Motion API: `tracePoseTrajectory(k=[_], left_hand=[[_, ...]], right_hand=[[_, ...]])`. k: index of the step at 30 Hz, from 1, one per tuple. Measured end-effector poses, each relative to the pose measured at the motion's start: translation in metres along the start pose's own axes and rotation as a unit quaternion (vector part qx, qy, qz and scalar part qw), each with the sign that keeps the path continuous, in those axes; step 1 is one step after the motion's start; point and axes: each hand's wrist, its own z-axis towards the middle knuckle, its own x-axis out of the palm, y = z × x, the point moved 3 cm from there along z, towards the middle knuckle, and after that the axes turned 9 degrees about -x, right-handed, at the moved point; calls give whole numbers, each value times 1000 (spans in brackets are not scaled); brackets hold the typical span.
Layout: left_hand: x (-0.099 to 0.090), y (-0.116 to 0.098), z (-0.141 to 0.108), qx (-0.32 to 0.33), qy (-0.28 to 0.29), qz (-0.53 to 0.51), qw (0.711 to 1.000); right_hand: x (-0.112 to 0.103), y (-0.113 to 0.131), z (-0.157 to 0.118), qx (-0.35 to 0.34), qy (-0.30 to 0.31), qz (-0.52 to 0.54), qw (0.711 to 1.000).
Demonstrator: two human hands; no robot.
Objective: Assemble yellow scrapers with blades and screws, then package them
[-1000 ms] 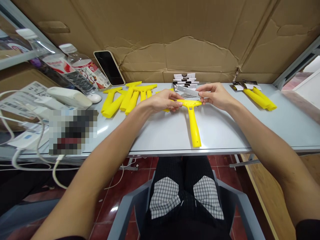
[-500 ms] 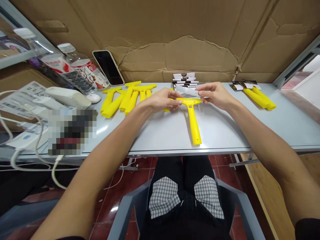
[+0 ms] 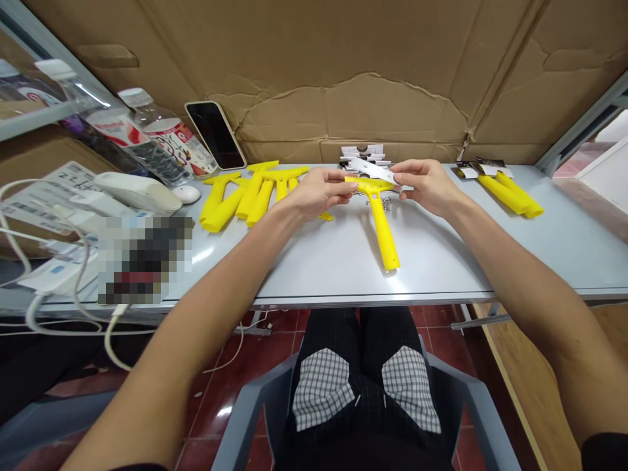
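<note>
Yellow scraper (image 3: 379, 219) raised by its head above the grey table (image 3: 441, 255), handle tip resting near the front edge. Left hand (image 3: 316, 191) pinching the head's left end; right hand (image 3: 426, 184) fingers closed on a metal blade (image 3: 371, 169), laid over the head, apparently not yet seated. Unassembled handles (image 3: 245, 193) piled left; finished scrapers (image 3: 510, 191) far right; small screws (image 3: 385, 204) beside.

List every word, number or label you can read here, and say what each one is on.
"22": handwritten digits on the paper at the left; what follows them is unclear.
Red and white labels on the two bottles: print too blurred to read.
Black and white cards at the back of the table: too small to read.
White piece held by the left hand and right hand over the yellow scraper: no legible print.
Phone: screen dark.
</note>
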Motion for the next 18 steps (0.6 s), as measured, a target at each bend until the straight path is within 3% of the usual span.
tracePoseTrajectory(k=[9,18], left_hand=[[7,-6,-6,-14,-39,-8,999],[9,-1,-5,22,0,12,1000]], right_hand=[[1,-1,-1,3,7,1,1000],[2,-4,-1,21,-12,-16,1000]])
